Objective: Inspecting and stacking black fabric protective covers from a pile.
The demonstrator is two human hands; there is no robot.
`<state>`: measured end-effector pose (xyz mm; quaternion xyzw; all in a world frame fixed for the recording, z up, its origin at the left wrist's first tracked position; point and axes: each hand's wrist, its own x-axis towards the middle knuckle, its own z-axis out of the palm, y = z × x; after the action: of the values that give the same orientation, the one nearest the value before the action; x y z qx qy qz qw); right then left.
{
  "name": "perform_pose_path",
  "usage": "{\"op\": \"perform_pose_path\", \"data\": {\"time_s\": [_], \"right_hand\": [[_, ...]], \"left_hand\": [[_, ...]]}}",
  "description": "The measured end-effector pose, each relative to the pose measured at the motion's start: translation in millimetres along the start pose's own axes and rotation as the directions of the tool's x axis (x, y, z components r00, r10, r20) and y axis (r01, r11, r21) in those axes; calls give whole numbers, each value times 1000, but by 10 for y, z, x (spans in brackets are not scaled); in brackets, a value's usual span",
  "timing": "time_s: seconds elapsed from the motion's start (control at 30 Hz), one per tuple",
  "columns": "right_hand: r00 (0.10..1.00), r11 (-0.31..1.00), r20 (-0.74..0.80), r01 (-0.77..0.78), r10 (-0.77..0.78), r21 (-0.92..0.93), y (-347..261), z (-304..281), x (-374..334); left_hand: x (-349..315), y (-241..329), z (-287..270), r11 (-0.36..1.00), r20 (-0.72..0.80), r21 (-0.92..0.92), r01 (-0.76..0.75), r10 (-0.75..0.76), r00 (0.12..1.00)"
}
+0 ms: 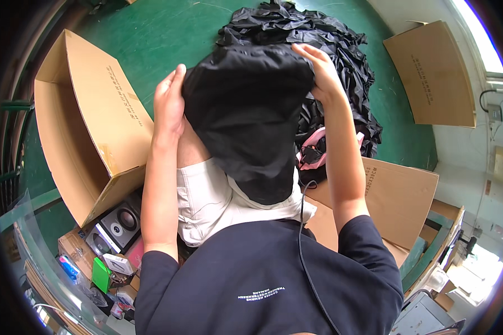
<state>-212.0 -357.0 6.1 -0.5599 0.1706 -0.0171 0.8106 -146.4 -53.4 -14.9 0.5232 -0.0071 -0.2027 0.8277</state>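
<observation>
A black cloth piece [246, 106] is spread between my two hands in front of my lap. Its upper edge looks gathered, and it narrows to a rounded lower end over my light shorts. At its upper left side, my left hand [170, 103] grips the edge, thumb uppermost. My right hand [321, 72] is closed on the upper right corner; some of its fingers are hidden behind the cloth. Just beyond lies a large heap of crumpled black cloth [341, 61] on the floor, partly covered by the held piece.
An open cardboard box [109, 106] lies to the left on the green floor [151, 28]. Another carton [430, 75] stands far right, and cardboard [399, 198] sits near my right elbow. A pink item [318, 151] is beside the heap. A dark cable [302, 240] crosses my shirt.
</observation>
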Motion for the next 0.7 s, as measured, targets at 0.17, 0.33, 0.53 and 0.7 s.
{"op": "perform_pose_path", "data": {"time_s": [0.17,0.33,0.53,0.7], "right_hand": [[999,992,27,-41,44,-123,198,-135,624],[908,896,-41,-417,416,-152,708,-361,677],[925,915,6,-378,381,137,999,-418,255],[957,929,-102,-232,270,287,1150,-588,77]], "left_hand": [[422,-140,-200,822,-119,569,-13,98,988],[162,-82,79,184,-119,979,85,183,976],[-155,-123,135,-124,29,992,1,240,970],[-274,-252,312,28,-140,990,137,175,975]]}}
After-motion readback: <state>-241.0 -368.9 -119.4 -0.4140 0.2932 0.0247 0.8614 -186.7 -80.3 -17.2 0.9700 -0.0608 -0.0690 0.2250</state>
